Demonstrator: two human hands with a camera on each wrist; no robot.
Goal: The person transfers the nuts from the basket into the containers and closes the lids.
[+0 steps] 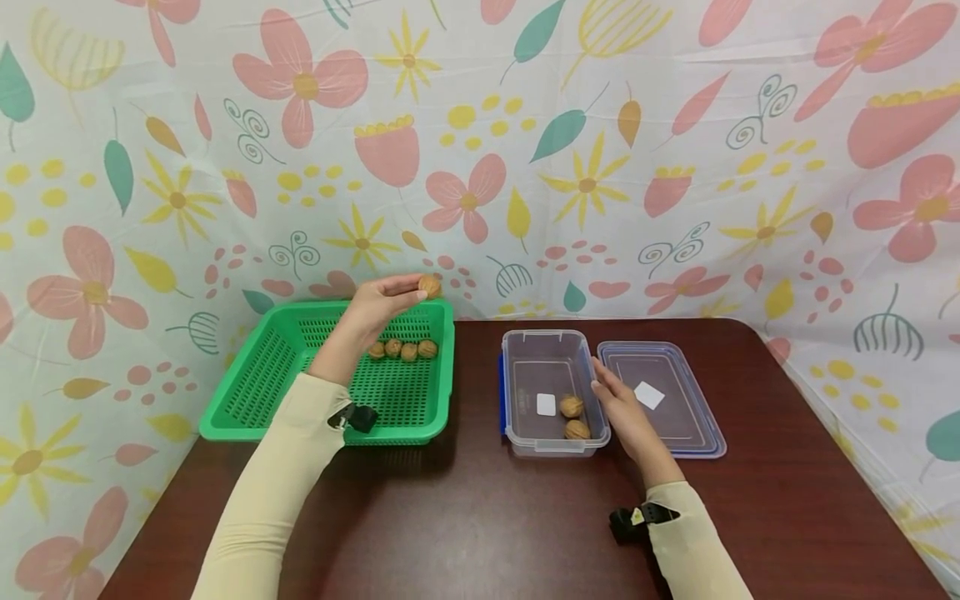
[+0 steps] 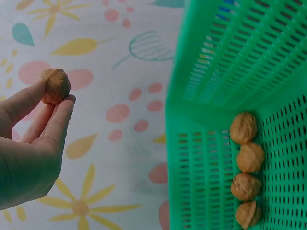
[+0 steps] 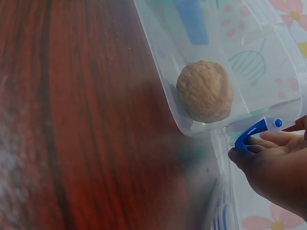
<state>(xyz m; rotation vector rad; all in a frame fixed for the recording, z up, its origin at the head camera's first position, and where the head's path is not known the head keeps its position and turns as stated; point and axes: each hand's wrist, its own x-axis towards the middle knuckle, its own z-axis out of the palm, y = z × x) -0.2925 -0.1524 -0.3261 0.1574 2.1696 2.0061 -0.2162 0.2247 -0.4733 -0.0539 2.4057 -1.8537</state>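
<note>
— Floral cloth (image 1: 660,67) hangs behind a dark red-brown table (image 1: 480,517). What stands on it?
— Green basket (image 1: 448,375) to the left, clear box (image 1: 525,375) right of centre, and its clear lid (image 1: 693,417) flat just beside the box, on the right.
— Condition of the left hand (image 1: 382,308)?
— Its grip is closed on one walnut (image 1: 430,286), pinched between thumb and fingers. Held up, clear of the basket, near the far right corner as the head view shows it.
— Contents of the basket?
— Four walnuts (image 1: 408,353) visible, lying in a row towards the right side.
— And of the box?
— Two walnuts (image 1: 572,407) on its floor, in the near right part. A white label (image 1: 546,405) shows to their left.
— Right hand (image 1: 626,408)?
— Nothing held. Its grip is loose, fingers extended along the right wall of the box. The right wrist view puts them at a blue latch (image 3: 252,132); how firmly they press, I cannot tell.
— Clothing?
— Cream sleeves (image 1: 262,492) on both arms.
</note>
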